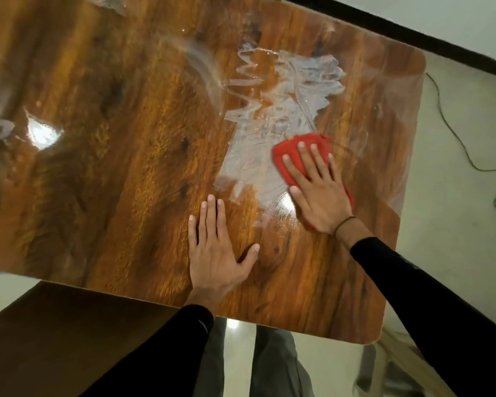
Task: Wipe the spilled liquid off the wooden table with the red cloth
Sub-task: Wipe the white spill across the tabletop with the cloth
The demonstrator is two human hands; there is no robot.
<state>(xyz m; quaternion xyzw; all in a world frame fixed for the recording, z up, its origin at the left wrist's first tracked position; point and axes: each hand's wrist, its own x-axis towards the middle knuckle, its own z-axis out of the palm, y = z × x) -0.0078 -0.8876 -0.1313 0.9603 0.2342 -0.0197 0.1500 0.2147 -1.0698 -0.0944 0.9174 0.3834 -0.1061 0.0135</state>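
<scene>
While the glossy, dark-grained wooden table (103,173) fills most of the frame, a crumpled red cloth (288,156) is seen pressed flat against its surface at centre right. The cloth is covered by the right hand (317,193), whose fingers are spread and extended rather than curled, so that the fabric is pinned beneath the palm instead of being gripped; red edges are left showing above the fingertips and along both sides of the hand. A thin dark band (344,223) is worn at that wrist, above a black sleeve (430,296). A whitish, streaky smear of spilled liquid (281,110) is spread from the upper centre of the frame down to the cloth, which lies on its lower right margin. The left hand (216,253) is laid palm-down on dry wood at lower centre, fingers open and nothing held, well apart from the cloth. Bright reflections are caught on the varnish at centre left. A pale tiled floor (455,138) is visible at right, crossed by a thin dark cable (453,130), and grey trouser legs (275,365) are seen at the bottom edge.
</scene>
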